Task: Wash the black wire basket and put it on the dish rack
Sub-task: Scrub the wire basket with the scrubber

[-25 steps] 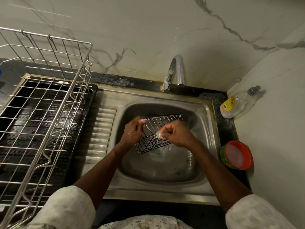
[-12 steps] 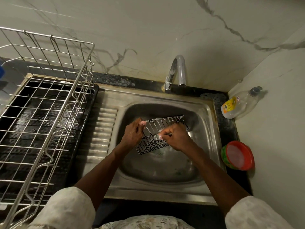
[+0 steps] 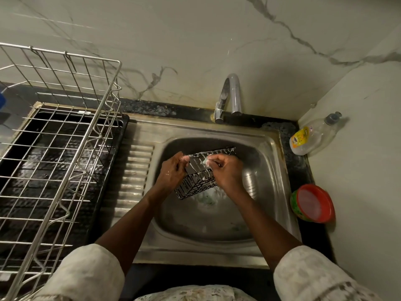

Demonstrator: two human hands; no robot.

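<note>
1 bottle (image 3: pixel 312 137) and tub (image 3: pixel 312 204) right of sink (image 3: pixel 217 253); dish rack (image 3: pixel 71 168) left.

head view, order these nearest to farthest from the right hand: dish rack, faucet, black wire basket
1. black wire basket, touching the right hand, over the sink.
2. faucet, behind it at the wall.
3. dish rack, far left, beyond the left hand.
</note>
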